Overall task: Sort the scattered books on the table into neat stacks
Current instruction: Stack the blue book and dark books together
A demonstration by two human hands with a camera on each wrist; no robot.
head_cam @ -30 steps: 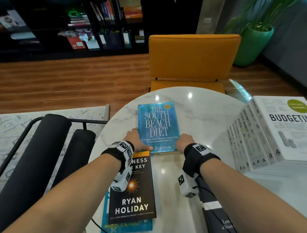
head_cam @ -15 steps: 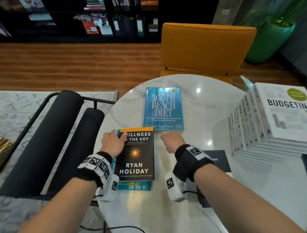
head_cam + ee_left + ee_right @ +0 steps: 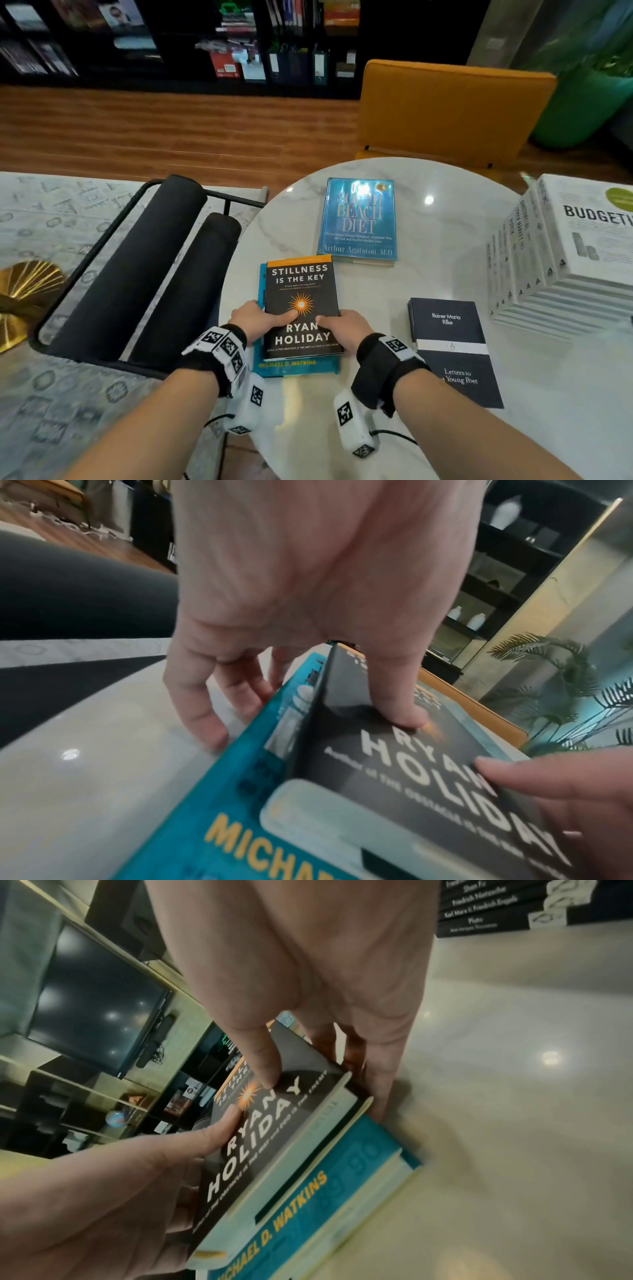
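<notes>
A black book, "Stillness Is the Key" [image 3: 301,301], lies on a larger teal book [image 3: 294,366] near the left front of the round marble table [image 3: 442,267]. My left hand [image 3: 262,317] grips the pair from the left, its thumb [image 3: 404,715] on the black cover and its fingers [image 3: 202,723] down against the teal edge. From the right, my right hand [image 3: 337,327] clasps them with the thumb [image 3: 268,1072] on the cover and the fingers [image 3: 380,1096] down the side to the table. A blue "South Beach Diet" book [image 3: 358,219] lies farther back. To the right lies a navy book [image 3: 452,353].
A slanted stack of white books [image 3: 565,257] fills the table's right side. The right wrist view shows a stack of black books [image 3: 496,909] on the table. An orange chair [image 3: 445,109] stands behind the table and a black padded chair [image 3: 144,267] beside its left edge.
Both hands left the blue book and came back toward me. They now clasp the sides of the black book on the teal one, thumbs on its cover.
</notes>
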